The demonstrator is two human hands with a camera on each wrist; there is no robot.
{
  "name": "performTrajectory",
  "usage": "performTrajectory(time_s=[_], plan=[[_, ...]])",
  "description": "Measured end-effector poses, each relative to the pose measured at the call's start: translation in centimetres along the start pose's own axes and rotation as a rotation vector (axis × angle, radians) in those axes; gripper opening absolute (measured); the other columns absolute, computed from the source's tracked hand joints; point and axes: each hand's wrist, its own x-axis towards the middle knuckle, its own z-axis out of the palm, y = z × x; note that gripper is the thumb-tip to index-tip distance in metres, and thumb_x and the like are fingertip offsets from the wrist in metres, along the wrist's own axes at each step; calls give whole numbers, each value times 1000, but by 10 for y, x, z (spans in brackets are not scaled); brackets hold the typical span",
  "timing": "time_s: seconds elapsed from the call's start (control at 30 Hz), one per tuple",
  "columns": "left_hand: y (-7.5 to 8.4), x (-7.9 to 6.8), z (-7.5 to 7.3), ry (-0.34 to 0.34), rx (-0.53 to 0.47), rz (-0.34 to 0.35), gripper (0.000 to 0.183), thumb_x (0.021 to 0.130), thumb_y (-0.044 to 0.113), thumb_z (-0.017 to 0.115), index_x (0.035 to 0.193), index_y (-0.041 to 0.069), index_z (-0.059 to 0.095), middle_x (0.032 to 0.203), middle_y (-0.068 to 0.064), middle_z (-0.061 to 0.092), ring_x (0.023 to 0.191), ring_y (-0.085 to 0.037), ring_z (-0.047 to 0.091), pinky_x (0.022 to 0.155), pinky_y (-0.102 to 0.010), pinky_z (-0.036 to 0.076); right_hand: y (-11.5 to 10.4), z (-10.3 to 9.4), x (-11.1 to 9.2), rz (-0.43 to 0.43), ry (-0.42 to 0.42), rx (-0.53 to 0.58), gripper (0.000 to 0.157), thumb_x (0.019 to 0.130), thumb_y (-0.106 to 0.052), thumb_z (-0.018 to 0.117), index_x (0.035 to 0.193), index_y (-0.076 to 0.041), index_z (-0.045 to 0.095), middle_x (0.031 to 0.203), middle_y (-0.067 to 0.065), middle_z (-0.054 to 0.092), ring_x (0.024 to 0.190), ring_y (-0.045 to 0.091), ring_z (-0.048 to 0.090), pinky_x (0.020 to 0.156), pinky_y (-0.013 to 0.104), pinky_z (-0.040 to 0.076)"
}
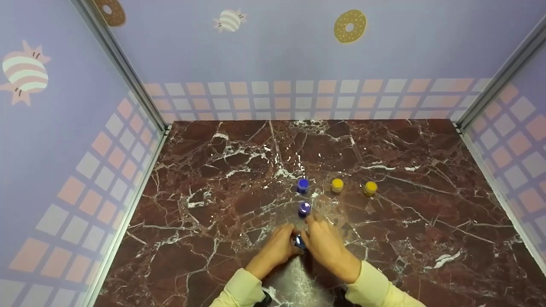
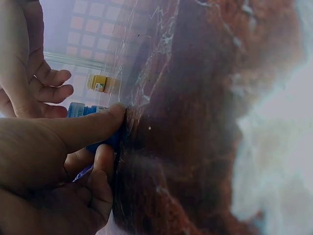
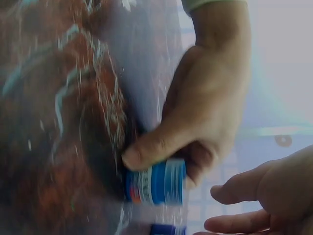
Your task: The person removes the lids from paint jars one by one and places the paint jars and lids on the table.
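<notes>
My left hand (image 1: 278, 245) grips a small light-blue paint jar (image 1: 300, 241) low at the table, thumb on one side and fingers on the other. The jar's label and ridged lid show in the right wrist view, with the left thumb against the jar's lower part (image 3: 152, 188). Close by on the right, my right hand (image 1: 326, 243) holds nothing, its fingers parted and loosely bent near the lid. Just beyond its fingertips stands a purple jar (image 1: 304, 208); whether they touch cannot be told. Behind that is a dark blue jar (image 1: 303, 186).
Two yellow jars, one nearer the middle (image 1: 337, 185) and one farther right (image 1: 370, 188), stand on the dark red marbled tabletop (image 1: 204, 247). Patterned purple panels (image 1: 281, 51) close in the back and both sides, with metal strips along the corners.
</notes>
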Motion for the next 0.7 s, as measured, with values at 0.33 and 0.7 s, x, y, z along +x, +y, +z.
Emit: performTrajectory(time_s=[0.33, 0.7], plan=[[0, -2, 0, 25, 67, 45, 31, 71, 4, 83, 86, 9, 56, 82, -1, 58, 80, -25, 60, 78, -40, 49, -10, 10, -7, -28, -56, -29, 23, 84, -10, 81, 87, 0, 60, 84, 15, 61, 66, 37, 66, 55, 48, 55], [0, -2, 1, 18, 90, 41, 29, 74, 0, 79, 85, 8, 53, 81, 0, 54, 83, -26, 59, 85, -43, 48, -9, 13, -12, -86, -79, -35, 27, 78, -6, 84, 88, 0, 60, 84, 13, 59, 68, 37, 66, 58, 48, 55]])
